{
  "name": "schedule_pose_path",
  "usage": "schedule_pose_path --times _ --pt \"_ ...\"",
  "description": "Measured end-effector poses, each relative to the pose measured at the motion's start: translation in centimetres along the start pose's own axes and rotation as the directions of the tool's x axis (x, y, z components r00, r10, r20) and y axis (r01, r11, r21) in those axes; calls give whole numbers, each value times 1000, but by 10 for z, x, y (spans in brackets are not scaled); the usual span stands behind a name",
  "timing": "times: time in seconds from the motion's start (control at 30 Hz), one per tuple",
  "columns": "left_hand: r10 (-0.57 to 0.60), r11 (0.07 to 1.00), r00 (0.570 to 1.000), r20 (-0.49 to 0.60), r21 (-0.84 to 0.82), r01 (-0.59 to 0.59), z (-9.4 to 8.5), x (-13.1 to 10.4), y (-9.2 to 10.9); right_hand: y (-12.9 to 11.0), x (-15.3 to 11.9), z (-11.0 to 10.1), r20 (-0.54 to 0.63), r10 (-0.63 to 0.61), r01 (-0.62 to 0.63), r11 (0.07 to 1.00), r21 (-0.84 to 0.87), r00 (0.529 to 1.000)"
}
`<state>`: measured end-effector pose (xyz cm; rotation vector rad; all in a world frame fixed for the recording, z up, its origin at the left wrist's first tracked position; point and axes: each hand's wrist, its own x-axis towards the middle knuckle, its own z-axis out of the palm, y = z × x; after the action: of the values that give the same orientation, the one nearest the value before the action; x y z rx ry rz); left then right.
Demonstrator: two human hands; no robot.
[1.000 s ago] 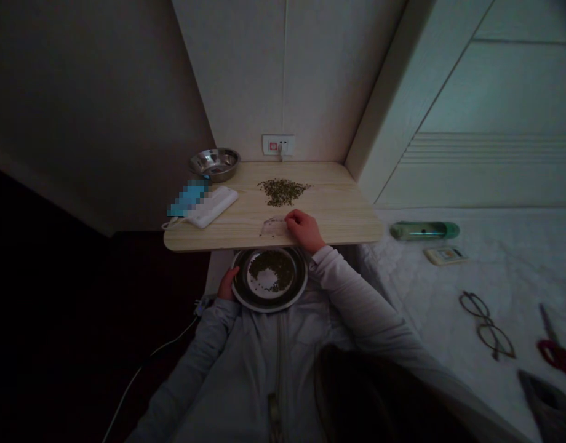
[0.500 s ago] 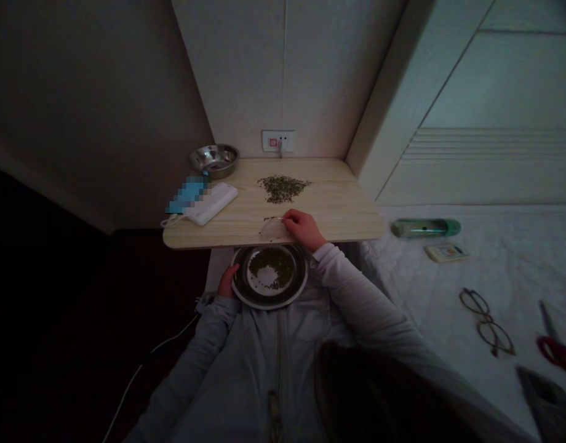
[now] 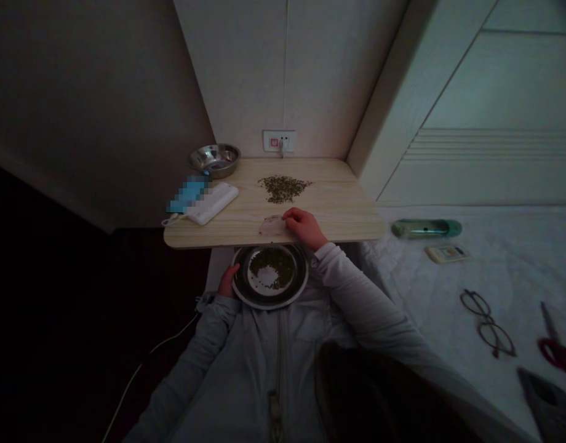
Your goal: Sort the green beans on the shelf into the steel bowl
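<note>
My left hand (image 3: 227,282) is closed on the left rim of a round metal basin (image 3: 239,289), its thumb over the edge. Small green beans (image 3: 283,267) lie in the basin, mostly along its far and right sides. My right hand (image 3: 305,226), fingers pinched together, holds the right end of a thin, see-through rounded sheet (image 3: 272,226) near the front edge of the wooden board (image 3: 347,215). Beyond that hand, a loose heap of small green-brown beans (image 3: 283,188) is spread on the board.
At the board's back left stands a shiny metal bowl (image 3: 215,161), near a white power bank (image 3: 213,203) with a cable and a blurred blue item. A wall socket (image 3: 278,141) sits behind. Right, on white bedding, lie a green case (image 3: 426,228), glasses (image 3: 486,321) and scissors (image 3: 557,354).
The dark row of beans by the far edge of the see-through sheet shows less now. Both hands stay nearly in place, and the basin has hardly moved.
</note>
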<state>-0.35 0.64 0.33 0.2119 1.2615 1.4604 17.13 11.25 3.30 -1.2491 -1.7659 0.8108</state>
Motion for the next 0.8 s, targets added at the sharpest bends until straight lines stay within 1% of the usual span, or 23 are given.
schedule_pose_path --times 0.23,0.3,0.37,0.5,0.63,0.8 --pt "-15 1000 1000 7 -2 15 1 -3 1 -3 -3 0 74 -48 54 995 -85 996" --pt "-21 1000 1000 15 -5 21 1 -3 1 -4 -3 -1 88 -59 66 994 -83 994" --pt "-18 1000 1000 15 -7 18 0 -1 0 -3 -2 -1 83 -49 53 998 -43 995" --pt "-10 1000 1000 -5 6 10 -4 6 -4 -1 1 0 24 -15 14 1000 24 1000" --pt "-3 1000 999 -33 27 3 -7 11 -7 -1 2 1 23 -41 41 999 -33 999" --pt "8 999 999 -51 38 -6 -6 8 -5 -2 1 1 45 -59 63 994 -85 997"
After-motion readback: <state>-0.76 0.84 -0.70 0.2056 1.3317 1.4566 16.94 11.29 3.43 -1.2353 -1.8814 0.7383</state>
